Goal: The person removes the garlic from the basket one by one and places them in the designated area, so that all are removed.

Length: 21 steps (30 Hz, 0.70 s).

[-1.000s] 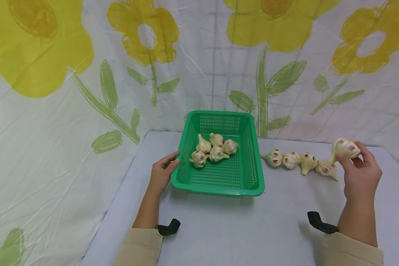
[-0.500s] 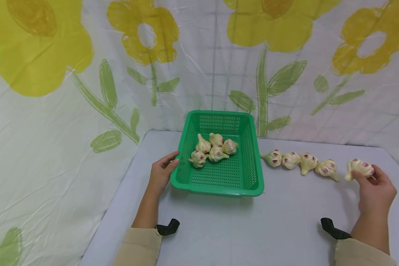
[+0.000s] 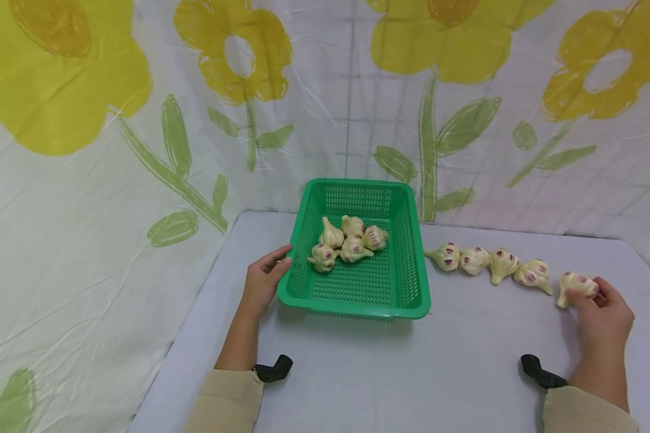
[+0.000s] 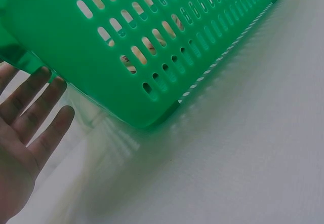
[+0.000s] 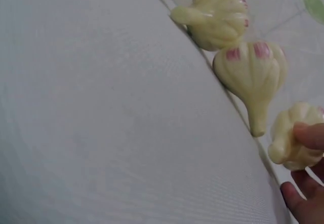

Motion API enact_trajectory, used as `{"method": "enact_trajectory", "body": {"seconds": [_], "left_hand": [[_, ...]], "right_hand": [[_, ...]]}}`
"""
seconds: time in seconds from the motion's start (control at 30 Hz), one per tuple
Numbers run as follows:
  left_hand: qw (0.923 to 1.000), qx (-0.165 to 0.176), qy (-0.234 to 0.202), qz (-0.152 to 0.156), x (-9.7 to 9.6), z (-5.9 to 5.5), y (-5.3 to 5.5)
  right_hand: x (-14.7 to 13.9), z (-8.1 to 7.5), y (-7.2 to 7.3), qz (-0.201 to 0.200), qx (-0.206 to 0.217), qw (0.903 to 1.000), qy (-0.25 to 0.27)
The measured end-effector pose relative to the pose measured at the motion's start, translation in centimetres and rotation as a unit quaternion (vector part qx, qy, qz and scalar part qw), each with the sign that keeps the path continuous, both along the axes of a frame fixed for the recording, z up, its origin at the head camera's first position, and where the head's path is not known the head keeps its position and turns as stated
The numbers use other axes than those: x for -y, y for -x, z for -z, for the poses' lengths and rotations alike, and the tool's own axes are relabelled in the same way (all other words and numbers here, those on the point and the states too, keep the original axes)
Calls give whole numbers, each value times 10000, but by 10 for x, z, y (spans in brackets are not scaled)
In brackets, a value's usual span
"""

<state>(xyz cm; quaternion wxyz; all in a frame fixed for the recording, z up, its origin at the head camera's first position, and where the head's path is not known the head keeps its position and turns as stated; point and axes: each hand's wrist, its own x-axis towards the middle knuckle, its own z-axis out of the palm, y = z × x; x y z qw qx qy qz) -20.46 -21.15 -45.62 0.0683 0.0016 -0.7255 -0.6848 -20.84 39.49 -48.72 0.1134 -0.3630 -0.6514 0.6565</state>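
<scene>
Over the last second the right hand (image 3: 603,316) had carried a garlic bulb (image 3: 578,284) outward from above the end of the row of bulbs (image 3: 502,264), then brought it lower and slightly back toward them. Its fingers were narrow round that bulb, the thumb pressed on its near side; whether the bulb touched the bench (image 3: 455,373) could not be told.

Just left of those fingers, with a gap between it and the held one, lay the end bulb (image 3: 533,273), which the held bulb had partly covered a second earlier. Farther left of the fingers, the other three of the row lay as before.

The left hand (image 3: 262,281) had hardly shifted: its fingers were fairly straight and apart, seemingly touching the rim of the green basket (image 3: 352,311). To their right, inside it, five bulbs (image 3: 353,249) stayed put.

For the work in hand, the change seemed to matter only at the row's end: the held bulb was low beside it, not yet let go.
</scene>
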Motion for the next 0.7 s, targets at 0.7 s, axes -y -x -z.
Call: {"method": "enact_trajectory", "body": {"seconds": [0.7], "left_hand": [[9995, -245, 80, -158, 5, 31, 14]], "right_hand": [[3, 6, 5, -675, 929, 9875, -1084]]}}
